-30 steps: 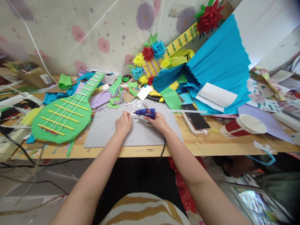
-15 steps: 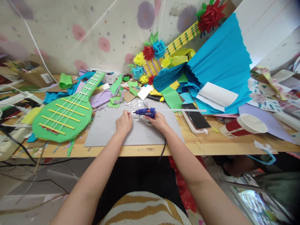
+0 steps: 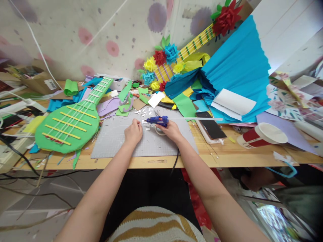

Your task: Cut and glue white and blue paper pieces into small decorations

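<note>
My right hand (image 3: 172,130) is wrapped round a blue hot glue gun (image 3: 156,120), its nozzle pointing left. A long clear glue stick (image 3: 194,118) sticks out of the gun's back end. Just left of the nozzle, my left hand (image 3: 133,131) is closed in a pinch; what its fingers hold is too small and hidden to make out. Both hands are over the grey cutting mat (image 3: 111,144). Small white paper strips (image 3: 143,112) lie on the mat beyond the left hand. A roll of tape (image 3: 160,131) is partly hidden beneath the gun.
To the left lies a green paper lute (image 3: 69,127) with yellow bars. A flower-covered yellow paper guitar (image 3: 164,71) leans at the back. On the right are a phone (image 3: 211,125), a paper cup (image 3: 262,135) and blue crepe paper (image 3: 239,74). A black cord (image 3: 175,163) hangs over the table edge.
The glue gun has shifted very slightly to the right, its nozzle still close to my left fingers. Otherwise both hands hold the same pose.
</note>
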`<state>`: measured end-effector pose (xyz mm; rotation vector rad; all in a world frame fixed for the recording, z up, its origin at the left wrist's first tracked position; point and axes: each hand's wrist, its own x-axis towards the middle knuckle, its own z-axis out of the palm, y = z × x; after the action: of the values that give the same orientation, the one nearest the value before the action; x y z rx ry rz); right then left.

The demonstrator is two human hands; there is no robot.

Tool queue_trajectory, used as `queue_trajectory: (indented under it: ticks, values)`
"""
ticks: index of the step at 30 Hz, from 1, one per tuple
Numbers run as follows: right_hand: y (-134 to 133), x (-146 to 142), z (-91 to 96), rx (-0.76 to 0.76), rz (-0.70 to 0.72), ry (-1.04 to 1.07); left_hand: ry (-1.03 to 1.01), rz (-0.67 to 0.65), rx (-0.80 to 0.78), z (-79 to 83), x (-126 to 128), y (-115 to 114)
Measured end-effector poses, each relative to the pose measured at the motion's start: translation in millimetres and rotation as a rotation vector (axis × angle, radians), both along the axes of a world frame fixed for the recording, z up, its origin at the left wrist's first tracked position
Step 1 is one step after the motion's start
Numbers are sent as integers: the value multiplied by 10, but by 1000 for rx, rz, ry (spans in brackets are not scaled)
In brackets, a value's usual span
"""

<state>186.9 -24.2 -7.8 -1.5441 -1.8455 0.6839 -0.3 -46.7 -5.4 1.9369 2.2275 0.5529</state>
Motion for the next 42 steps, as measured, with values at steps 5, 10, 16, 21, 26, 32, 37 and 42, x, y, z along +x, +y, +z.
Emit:
queue_trajectory:
  ticks: [5,10,16,21,26,32,37,42]
  values:
    - [-7,-2,17,-4,-4,-13,4,-1,0,13,3,-10]
    - [-5,5,7,10,-19,-38,25,12,-5,13,8,-12]
    - [9,17,-9,9,-13,-51,28,8,3,10,12,-16]
    - [7,25,0,6,-15,-35,1,-6,16,10,4,-19]
    - [2,28,-5,8,-54,13,-84,-40,42,-8,-12,-13]
    - [88,166,-32,18,-346,79,-275,25,72,-17,-53,13]
    - [193,390,-25,52,-561,-1,-465,83,133,-61,-116,59]
    - [204,458,-11,-27,-573,-173,-622,97,218,-157,-182,122]
